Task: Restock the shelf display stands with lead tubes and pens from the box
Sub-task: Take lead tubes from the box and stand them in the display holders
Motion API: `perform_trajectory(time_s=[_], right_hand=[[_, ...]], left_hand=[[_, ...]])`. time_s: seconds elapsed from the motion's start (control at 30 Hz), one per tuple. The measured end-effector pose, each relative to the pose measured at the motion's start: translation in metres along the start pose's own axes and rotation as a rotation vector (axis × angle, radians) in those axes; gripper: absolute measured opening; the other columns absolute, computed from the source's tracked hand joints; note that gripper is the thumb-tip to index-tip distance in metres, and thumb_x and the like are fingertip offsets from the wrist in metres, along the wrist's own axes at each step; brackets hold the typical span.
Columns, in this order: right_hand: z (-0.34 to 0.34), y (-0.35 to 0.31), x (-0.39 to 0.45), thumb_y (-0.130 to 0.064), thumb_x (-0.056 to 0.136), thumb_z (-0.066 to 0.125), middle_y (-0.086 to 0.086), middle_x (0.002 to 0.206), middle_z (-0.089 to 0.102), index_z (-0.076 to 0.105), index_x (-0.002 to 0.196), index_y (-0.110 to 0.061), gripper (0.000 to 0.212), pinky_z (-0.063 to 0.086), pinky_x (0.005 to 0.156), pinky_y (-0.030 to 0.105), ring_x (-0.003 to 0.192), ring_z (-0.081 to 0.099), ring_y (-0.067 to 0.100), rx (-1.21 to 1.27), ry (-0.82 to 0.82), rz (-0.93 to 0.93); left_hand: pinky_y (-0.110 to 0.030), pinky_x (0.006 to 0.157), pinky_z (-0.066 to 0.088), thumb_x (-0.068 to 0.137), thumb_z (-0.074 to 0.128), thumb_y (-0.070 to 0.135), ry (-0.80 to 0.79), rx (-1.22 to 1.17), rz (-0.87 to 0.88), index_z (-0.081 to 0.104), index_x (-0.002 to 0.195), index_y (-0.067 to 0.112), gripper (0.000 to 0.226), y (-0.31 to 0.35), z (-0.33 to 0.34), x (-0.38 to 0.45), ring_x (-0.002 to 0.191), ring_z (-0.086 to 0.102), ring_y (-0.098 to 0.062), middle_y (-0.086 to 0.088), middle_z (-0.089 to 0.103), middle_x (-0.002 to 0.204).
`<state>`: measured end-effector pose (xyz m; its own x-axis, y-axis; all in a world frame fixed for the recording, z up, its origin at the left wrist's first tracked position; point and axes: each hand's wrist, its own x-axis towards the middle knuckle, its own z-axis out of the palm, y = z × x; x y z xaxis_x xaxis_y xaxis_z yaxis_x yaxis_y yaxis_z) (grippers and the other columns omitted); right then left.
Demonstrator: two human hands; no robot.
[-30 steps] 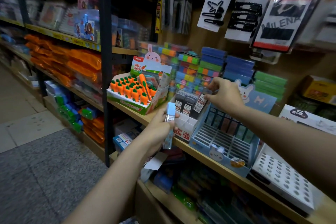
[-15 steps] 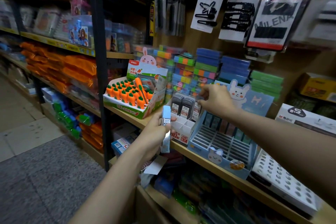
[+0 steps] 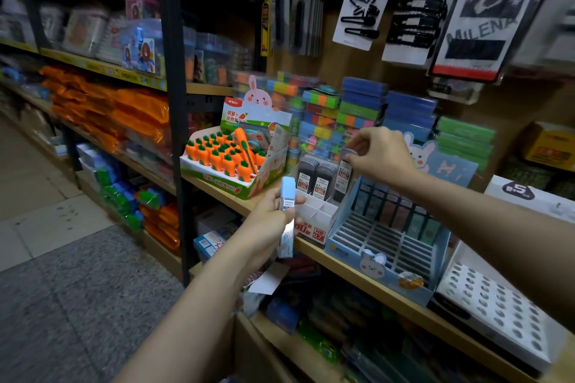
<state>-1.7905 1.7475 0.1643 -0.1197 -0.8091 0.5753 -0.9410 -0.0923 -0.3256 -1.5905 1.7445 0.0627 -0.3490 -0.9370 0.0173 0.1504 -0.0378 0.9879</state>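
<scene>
**Restocking the lead tubes: one dark tube on its way in**

Since a second ago your right hand (image 3: 381, 154) has come a bit up and toward you with the dark lead tube (image 3: 342, 176), so the tube now hangs tilted over the right end of the white display stand (image 3: 314, 216) instead of sitting back by the eraser stacks (image 3: 361, 109). You're pinching its top between thumb and fingertips; your fingers hide the cap, and I can't tell whether its bottom end is already in a slot or only just above it. Two more rows of dark tubes (image 3: 314, 179) stand in the back of that stand, with the front compartments showing white.

Your left hand (image 3: 269, 218) hasn't really shifted: it's wrapped around the light blue tube (image 3: 287, 216), held upright just in front of the stand. The label print is too small to read.

Just right of the stand sits the blue bunny display (image 3: 382, 246), its back row of tubes blurry. The carrot box (image 3: 236, 162) is on the left on the same wooden shelf (image 3: 357, 272). Everything on the lower shelf is dark and smeared, and the white perforated tray (image 3: 497, 308) is cut off at the right edge
</scene>
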Motion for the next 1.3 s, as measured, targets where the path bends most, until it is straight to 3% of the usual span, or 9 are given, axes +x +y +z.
perform_trajectory(time_s=[0.07, 0.37, 0.67, 0.87, 1.0, 1.07, 1.3], right_hand=[[-0.004, -0.007, 0.003, -0.021, 0.081, 0.071, -0.006, 0.077, 0.065, 0.07, 0.087, -0.018, 0.006, 0.047, 0.063, 0.02, 0.073, 0.062, 0.008, 0.023, 0.024, -0.012], [0.022, -0.015, 0.006, -0.018, 0.085, 0.073, 0.002, 0.088, 0.071, 0.072, 0.096, -0.012, 0.013, 0.056, 0.078, 0.034, 0.079, 0.063, 0.013, 0.057, 0.081, -0.1], [0.039, -0.006, -0.008, -0.031, 0.086, 0.071, 0.001, 0.105, 0.07, 0.073, 0.106, -0.023, 0.021, 0.054, 0.082, 0.043, 0.099, 0.063, 0.023, -0.17, -0.097, -0.068], [0.041, -0.001, -0.025, -0.021, 0.087, 0.061, 0.009, 0.117, 0.06, 0.06, 0.128, -0.017, 0.041, 0.045, 0.093, 0.048, 0.112, 0.052, 0.03, -0.229, -0.143, -0.123], [0.044, -0.002, -0.037, -0.012, 0.087, 0.058, 0.005, 0.123, 0.058, 0.044, 0.142, -0.017, 0.057, 0.039, 0.1, 0.05, 0.117, 0.047, 0.028, -0.091, -0.134, -0.088], [0.042, 0.0, -0.035, -0.009, 0.085, 0.056, 0.003, 0.124, 0.059, 0.041, 0.144, -0.017, 0.061, 0.038, 0.101, 0.05, 0.117, 0.047, 0.027, -0.034, -0.101, -0.046], [0.044, 0.009, -0.033, -0.029, 0.091, 0.053, 0.006, 0.122, 0.042, 0.051, 0.138, -0.026, 0.047, 0.033, 0.098, 0.043, 0.116, 0.036, 0.026, -0.214, -0.124, -0.004]], left_hand=[[-0.027, 0.068, 0.048, 0.097, 0.043, -0.004, -0.002, -0.004, -0.002, 0.049, 0.13, 0.016, 0.039, 0.001, 0.0, -0.001, 0.075, 0.06, -0.01, 0.006, 0.066, 0.114], [-0.031, 0.079, 0.048, 0.094, 0.043, -0.007, 0.0, 0.013, -0.004, 0.049, 0.126, 0.022, 0.043, 0.003, 0.001, -0.005, 0.087, 0.058, -0.014, 0.005, 0.065, 0.117], [-0.032, 0.078, 0.048, 0.095, 0.043, -0.005, -0.002, 0.014, 0.017, 0.051, 0.123, 0.024, 0.041, 0.0, 0.001, -0.002, 0.074, 0.059, -0.009, 0.006, 0.067, 0.113], [-0.032, 0.078, 0.049, 0.095, 0.043, -0.006, -0.019, -0.008, 0.022, 0.053, 0.11, 0.03, 0.04, 0.001, 0.001, -0.004, 0.077, 0.058, -0.011, 0.006, 0.065, 0.116], [-0.032, 0.077, 0.049, 0.096, 0.043, -0.005, -0.01, -0.009, 0.023, 0.053, 0.117, 0.027, 0.039, 0.001, 0.001, -0.004, 0.077, 0.058, -0.012, 0.006, 0.065, 0.115], [-0.032, 0.077, 0.049, 0.096, 0.044, -0.005, -0.01, -0.005, 0.022, 0.054, 0.111, 0.031, 0.04, 0.001, 0.001, -0.005, 0.08, 0.059, -0.012, 0.006, 0.066, 0.116], [-0.031, 0.073, 0.048, 0.097, 0.045, -0.003, -0.031, -0.001, 0.024, 0.056, 0.113, 0.029, 0.037, 0.001, -0.002, -0.006, 0.08, 0.056, -0.012, 0.004, 0.066, 0.117]])
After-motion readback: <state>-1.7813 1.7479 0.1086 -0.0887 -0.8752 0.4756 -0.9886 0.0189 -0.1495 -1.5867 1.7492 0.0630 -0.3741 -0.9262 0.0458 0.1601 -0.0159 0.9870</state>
